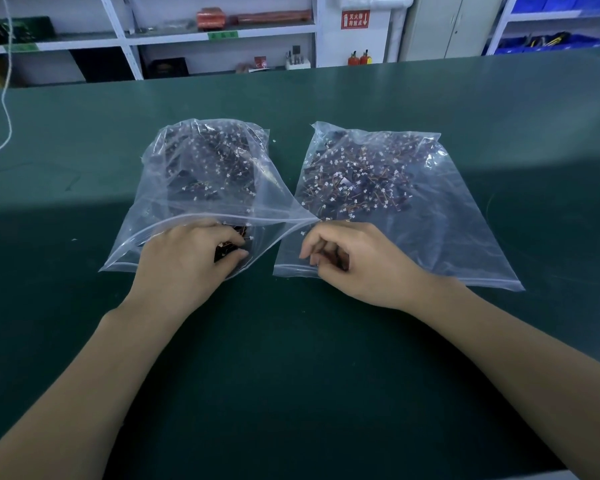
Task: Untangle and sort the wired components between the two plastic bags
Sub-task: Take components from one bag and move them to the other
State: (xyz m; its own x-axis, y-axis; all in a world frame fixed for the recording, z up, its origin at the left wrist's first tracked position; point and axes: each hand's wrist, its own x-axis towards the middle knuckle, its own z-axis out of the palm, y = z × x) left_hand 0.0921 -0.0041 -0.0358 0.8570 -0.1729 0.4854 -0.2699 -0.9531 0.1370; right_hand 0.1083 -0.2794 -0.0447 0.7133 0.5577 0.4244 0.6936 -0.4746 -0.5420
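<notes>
Inside the left bag's (174, 209) mouth, the left hand (191, 261) pinches a wired clump (230, 244); the right hand (354, 261), loosely curled and empty, waits just right, over the right bag (430, 216).

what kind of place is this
Probably an electronics assembly workshop or stockroom: a long green work mat, two clear bags of small wired components, and white shelving with blue parts bins behind.
</notes>
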